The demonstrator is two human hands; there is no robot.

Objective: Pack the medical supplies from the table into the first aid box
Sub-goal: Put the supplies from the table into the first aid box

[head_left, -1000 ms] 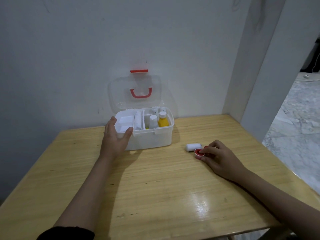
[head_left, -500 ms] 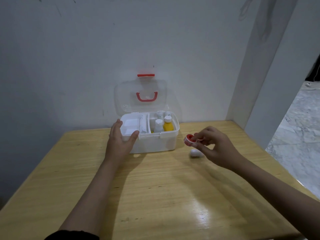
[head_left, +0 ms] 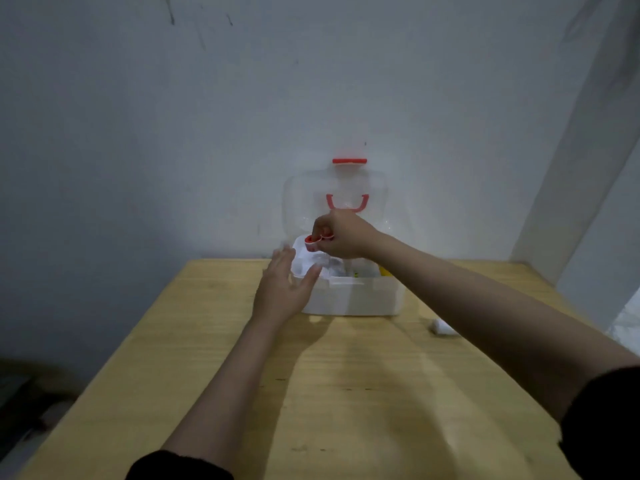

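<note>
Scuffed grey-white wall (head_left: pixel 173 133) behind wooden table (head_left: pixel 346 393); perhaps marble floor (head_left: pixel 628 323), blurred.

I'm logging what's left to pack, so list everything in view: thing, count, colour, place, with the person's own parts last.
first aid box: one, white, at the table's far edge by the wall, open
lid: one, clear with red handle and latch, standing upright behind the box
tape roll: one, red and white, held above the box's left compartment
yellow item: one, inside the box at right, mostly hidden
white roll: one, lying on the table right of the box
table: one, light wood
left hand: open, at the box's left front corner
right hand: over the box, pinching the tape roll
</note>
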